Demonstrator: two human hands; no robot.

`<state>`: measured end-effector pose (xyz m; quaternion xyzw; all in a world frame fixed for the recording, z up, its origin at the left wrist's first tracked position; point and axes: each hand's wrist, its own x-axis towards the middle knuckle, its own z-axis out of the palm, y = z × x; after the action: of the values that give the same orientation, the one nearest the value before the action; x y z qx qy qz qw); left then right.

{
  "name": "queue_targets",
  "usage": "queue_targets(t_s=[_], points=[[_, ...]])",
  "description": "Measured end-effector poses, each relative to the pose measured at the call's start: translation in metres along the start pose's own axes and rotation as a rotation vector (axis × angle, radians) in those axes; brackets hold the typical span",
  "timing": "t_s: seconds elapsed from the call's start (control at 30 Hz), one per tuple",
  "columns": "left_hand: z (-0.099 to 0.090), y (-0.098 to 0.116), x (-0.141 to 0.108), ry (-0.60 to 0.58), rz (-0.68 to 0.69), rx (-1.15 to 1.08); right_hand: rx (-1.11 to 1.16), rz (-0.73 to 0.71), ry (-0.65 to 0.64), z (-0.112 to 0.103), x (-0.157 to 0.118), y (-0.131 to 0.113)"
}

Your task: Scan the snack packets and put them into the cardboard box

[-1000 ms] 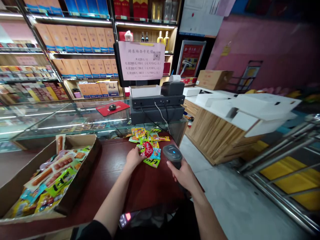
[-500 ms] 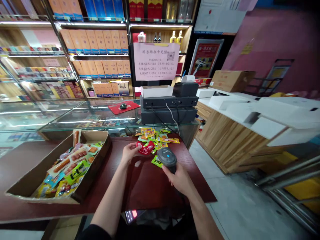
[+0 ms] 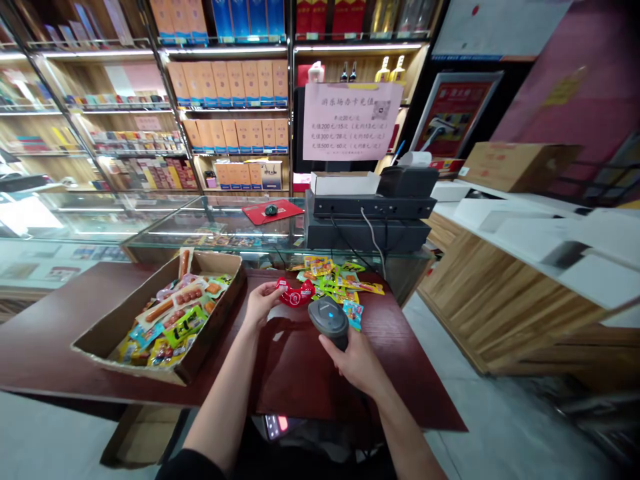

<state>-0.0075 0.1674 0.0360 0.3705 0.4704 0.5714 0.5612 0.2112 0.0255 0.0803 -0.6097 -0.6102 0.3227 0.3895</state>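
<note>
Between the fingertips of my left hand point(image 3: 262, 303) is a red curved snack packet point(image 3: 297, 294), held up over the dark red tabletop. My right hand point(image 3: 354, 357) is wrapped round the handle of a grey barcode scanner point(image 3: 329, 316), whose head shows a small blue light. The scanner's head is just right of and nearer to me than the red packet. Behind both lies a loose pile of yellow and green snack packets point(image 3: 335, 283). A blue packet point(image 3: 353, 312) lies partly hidden behind the scanner. My right hand's lower fingers are hidden.
At left stands an open cardboard box point(image 3: 187, 373) filled with packaged sausages and snacks. Beyond the table are a glass display counter point(image 3: 215, 227), a red mat point(image 3: 287, 211) with a mouse, and a black cash drawer point(image 3: 365, 233) with cables. Wooden cabinets point(image 3: 465, 293) stand at right.
The camera view has turned left, so the scene sits further right. The scanner has come closer to the red packet, which stays in my left hand. The blue packet now shows behind the scanner.
</note>
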Motion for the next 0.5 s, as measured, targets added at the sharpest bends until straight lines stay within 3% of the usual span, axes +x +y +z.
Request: queue_targets(t_s=[0.5], points=[[0.0049,-0.0031,0.0030,-0.033,0.010,-0.059,-0.028,-0.112,0.076,-0.0041,-0.0020,-0.0029]])
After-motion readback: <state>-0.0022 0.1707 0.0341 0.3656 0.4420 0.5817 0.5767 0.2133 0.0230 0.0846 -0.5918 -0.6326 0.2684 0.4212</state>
